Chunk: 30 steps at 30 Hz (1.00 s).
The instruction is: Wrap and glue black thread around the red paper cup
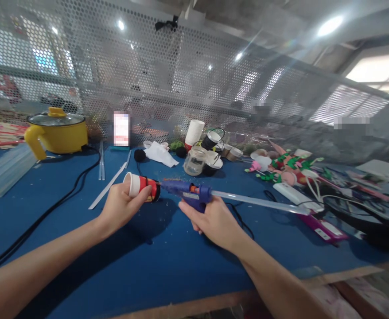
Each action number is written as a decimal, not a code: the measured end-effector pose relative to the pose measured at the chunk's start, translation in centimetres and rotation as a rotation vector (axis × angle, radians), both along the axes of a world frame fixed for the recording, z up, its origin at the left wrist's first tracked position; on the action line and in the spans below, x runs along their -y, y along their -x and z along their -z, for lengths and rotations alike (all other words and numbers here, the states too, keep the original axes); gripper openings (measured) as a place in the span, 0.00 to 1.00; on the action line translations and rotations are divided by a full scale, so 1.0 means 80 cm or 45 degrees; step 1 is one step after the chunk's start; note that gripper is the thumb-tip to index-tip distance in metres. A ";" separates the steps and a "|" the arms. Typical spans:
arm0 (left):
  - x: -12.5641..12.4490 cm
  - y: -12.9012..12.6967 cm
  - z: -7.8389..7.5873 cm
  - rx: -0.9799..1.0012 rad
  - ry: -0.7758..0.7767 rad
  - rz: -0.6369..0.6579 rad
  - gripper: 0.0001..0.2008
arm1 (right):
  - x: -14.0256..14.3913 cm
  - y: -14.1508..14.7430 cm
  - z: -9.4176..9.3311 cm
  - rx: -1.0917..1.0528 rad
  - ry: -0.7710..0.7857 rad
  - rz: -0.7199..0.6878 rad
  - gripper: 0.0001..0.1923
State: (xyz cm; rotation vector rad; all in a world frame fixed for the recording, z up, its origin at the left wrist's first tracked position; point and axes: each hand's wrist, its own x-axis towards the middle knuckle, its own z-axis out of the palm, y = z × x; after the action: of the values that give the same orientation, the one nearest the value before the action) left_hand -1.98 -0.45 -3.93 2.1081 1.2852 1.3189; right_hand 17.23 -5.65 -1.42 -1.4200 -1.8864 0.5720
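At frame centre, above the blue counter [81, 248], the left hand [119, 208] has its fingers wrapped around a small white paper cup with a red band [139, 185]. The right hand [214, 221], fingers clenched, grips a blue glue gun [189, 192], its nozzle touching the cup.

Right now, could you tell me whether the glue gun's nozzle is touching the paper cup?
Touching: the head view shows the glue gun nozzle tip meeting the paper cup.

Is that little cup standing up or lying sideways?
Sideways. The left hand holds the cup with its length level above the table, its end toward the glue gun.
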 end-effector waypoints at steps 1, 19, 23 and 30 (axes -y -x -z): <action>0.000 0.000 0.001 -0.008 -0.025 0.018 0.19 | -0.002 -0.002 -0.002 -0.091 0.092 -0.013 0.13; 0.002 -0.001 0.001 -0.034 -0.010 0.006 0.20 | -0.200 -0.086 -0.036 -0.561 0.414 0.509 0.11; 0.004 -0.001 0.000 -0.046 -0.015 0.027 0.20 | -0.212 -0.092 -0.030 -0.381 0.548 0.586 0.15; 0.008 -0.003 -0.003 -0.030 -0.018 0.070 0.17 | -0.166 -0.074 -0.046 -0.006 0.073 0.768 0.17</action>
State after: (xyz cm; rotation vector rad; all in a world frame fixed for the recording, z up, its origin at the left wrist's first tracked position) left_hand -1.74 -1.08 -3.71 2.1588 1.2214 1.2879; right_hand 23.17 7.60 2.26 -1.9071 -1.3374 0.3281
